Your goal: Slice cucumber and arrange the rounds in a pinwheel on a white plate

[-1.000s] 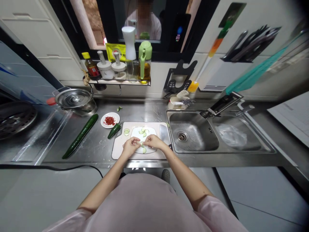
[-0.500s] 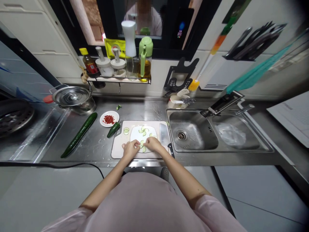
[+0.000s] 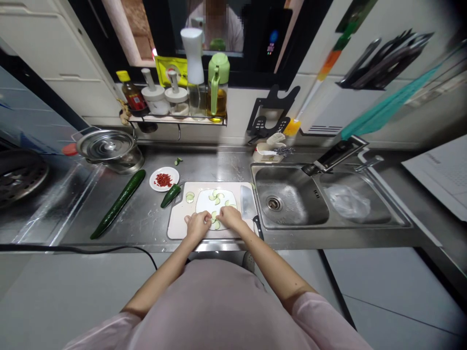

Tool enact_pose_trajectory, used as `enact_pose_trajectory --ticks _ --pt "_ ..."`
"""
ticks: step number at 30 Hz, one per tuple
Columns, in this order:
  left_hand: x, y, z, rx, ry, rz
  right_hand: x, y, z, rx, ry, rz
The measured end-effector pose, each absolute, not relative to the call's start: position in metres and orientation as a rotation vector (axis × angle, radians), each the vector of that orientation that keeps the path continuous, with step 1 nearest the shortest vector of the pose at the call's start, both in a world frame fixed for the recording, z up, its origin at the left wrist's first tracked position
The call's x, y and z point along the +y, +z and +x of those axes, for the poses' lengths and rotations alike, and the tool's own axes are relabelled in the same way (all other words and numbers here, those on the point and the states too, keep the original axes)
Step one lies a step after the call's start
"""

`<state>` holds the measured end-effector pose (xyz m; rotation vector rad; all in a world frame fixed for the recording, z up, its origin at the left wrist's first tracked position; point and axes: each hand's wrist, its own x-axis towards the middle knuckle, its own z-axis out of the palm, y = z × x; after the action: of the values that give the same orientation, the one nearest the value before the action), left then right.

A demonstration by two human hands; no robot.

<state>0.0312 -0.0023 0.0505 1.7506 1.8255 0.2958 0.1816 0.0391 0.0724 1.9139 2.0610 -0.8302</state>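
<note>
My left hand (image 3: 198, 226) and my right hand (image 3: 229, 217) meet over the near part of a white plate (image 3: 205, 200). The fingers of both are pinched together at a thin cucumber slice (image 3: 213, 215), partly hidden by the fingertips. Several curved cucumber slices (image 3: 218, 200) lie on the plate in small groups. Under the plate is a pale cutting board (image 3: 177, 221). A few more round slices (image 3: 189, 197) rest on the board's left side. At its right lies a knife (image 3: 247, 201) with a black handle towards me.
A cut cucumber piece (image 3: 170, 195) leans at the board's left edge, near a small dish (image 3: 153, 186) of red berries. Further left lie a whole cucumber (image 3: 118, 204) and a lidded steel pot (image 3: 127, 160). To the right is a double sink (image 3: 292, 194). Bottles stand on a wall shelf (image 3: 178, 119).
Both hands stay at nearly the same spot over the plate, still pinching. The whole view has shifted very slightly.
</note>
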Motion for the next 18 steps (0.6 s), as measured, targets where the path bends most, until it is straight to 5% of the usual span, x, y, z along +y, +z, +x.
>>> enact_pose_trajectory --ticks 18 --pt "0.0007 0.0545 0.0371 1.841 0.244 1.854 0.0322 0.0789 0.1818 2.083 -0.721 1.949"
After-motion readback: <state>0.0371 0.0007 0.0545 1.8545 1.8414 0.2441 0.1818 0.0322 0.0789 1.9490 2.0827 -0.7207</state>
